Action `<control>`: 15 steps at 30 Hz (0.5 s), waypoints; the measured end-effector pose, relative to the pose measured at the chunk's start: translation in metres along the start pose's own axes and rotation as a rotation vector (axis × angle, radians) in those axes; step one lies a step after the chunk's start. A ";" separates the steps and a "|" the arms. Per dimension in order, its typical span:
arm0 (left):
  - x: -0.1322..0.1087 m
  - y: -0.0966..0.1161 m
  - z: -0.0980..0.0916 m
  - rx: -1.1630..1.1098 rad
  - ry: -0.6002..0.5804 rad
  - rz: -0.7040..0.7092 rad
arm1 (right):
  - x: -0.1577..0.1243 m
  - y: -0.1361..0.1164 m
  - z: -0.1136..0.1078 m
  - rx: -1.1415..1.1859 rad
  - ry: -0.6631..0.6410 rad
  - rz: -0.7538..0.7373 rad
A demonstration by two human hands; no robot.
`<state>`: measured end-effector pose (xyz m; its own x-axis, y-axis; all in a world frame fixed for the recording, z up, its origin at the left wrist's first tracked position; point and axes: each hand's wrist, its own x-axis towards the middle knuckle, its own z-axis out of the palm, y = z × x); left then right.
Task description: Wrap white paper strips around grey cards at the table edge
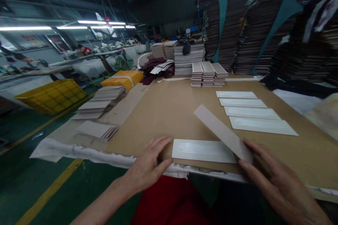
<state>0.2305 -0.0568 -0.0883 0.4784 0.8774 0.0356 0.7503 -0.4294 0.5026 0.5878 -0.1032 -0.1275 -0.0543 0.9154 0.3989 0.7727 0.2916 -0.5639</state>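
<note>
A white glossy strip (200, 150) lies flat near the front edge of the table. Beside its left end rests my left hand (150, 161), thumb and fingers apart and nothing held; whether the fingertips touch the strip I cannot tell. Between thumb and fingers, my right hand (271, 172) pinches the near end of a grey cardboard strip (221, 130). That cardboard slants up and away to the left, tilted above the right end of the white strip. Several more white strips (253, 113) lie in a row farther back on the right.
Small stacks of pale strips (208, 74) stand at the table's back. Piled cardboard pieces (100, 103) and a yellow package (124, 79) lie along the left side. Tall dark stacks (253, 31) rise behind at right. A yellow crate (52, 95) sits left of the table.
</note>
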 end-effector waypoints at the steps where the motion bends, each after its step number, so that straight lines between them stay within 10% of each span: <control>1: 0.005 -0.001 -0.003 -0.010 -0.017 0.007 | 0.001 0.008 -0.006 0.007 -0.003 0.011; 15: 0.022 -0.008 0.004 -0.159 -0.032 0.067 | 0.022 0.035 -0.003 0.048 -0.345 -0.189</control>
<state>0.2367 -0.0346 -0.0953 0.5408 0.8398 0.0472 0.6359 -0.4450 0.6306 0.6153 -0.0733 -0.1366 -0.4088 0.8812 0.2373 0.6984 0.4695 -0.5402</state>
